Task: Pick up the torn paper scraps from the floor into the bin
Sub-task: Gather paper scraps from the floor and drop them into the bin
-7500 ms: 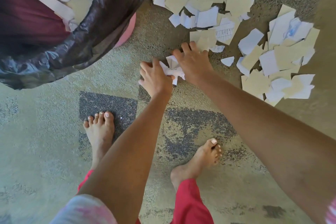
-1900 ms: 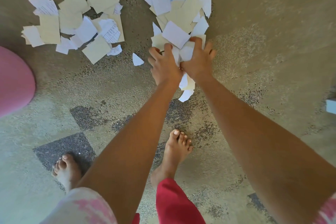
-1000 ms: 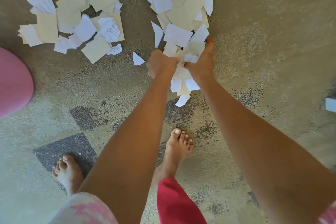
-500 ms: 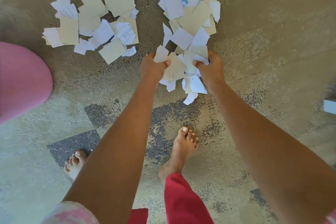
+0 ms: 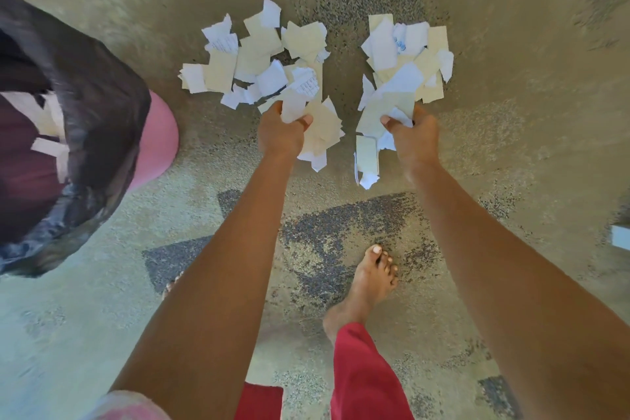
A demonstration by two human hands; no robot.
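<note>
— Speckled floor (image 5: 511, 153) all round, tan with dark patches. What's she got?

— Both fists full. Left hand (image 5: 280, 133) is clamped on a wad of scraps (image 5: 320, 133), right hand (image 5: 414, 136) on another wad (image 5: 370, 133), thumbs pressed over the paper, pieces hanging out below

— And what's on the ground?

— Two piles beyond the hands: left pile (image 5: 259, 61) and right pile (image 5: 409, 58), cream and white bits overlapping, some with writing

— Where's the bin?

— Bin (image 5: 156, 143) sits at the far left, pink, lined with a dark bag (image 5: 99, 133); a few scraps lie inside it. Hands are well apart from it

— Her feet?

— One bare foot (image 5: 368, 286) shows between the arms, red trouser leg (image 5: 364, 375) below it
</note>
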